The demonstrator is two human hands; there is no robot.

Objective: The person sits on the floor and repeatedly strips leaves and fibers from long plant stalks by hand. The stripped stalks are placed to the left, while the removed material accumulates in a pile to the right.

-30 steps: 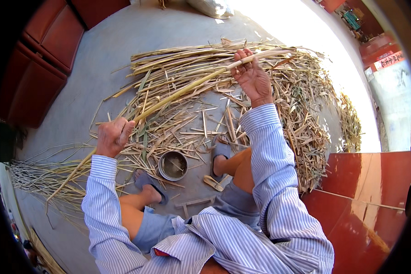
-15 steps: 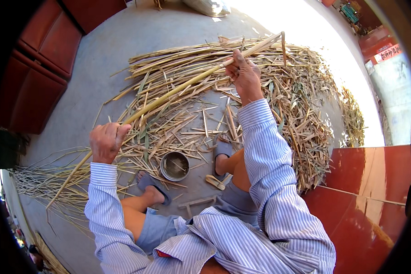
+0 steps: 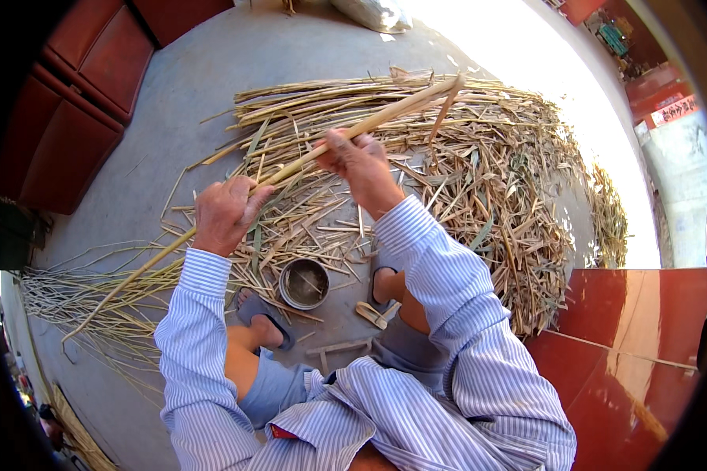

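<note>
Left hand (image 3: 226, 213) and right hand (image 3: 360, 169), in the head view, both grip one long pale stalk (image 3: 393, 115), fingers bent around it, the right slightly blurred. The stalk slants past the metal bowl (image 3: 302, 307) on its far left side, its thicker end beyond and right of the bowl. Past the bowl lies a bundle of stalks (image 3: 322, 98); right of it spreads a heap of dry husks (image 3: 526, 235); left of it fan thin twigs (image 3: 94, 302).
</note>
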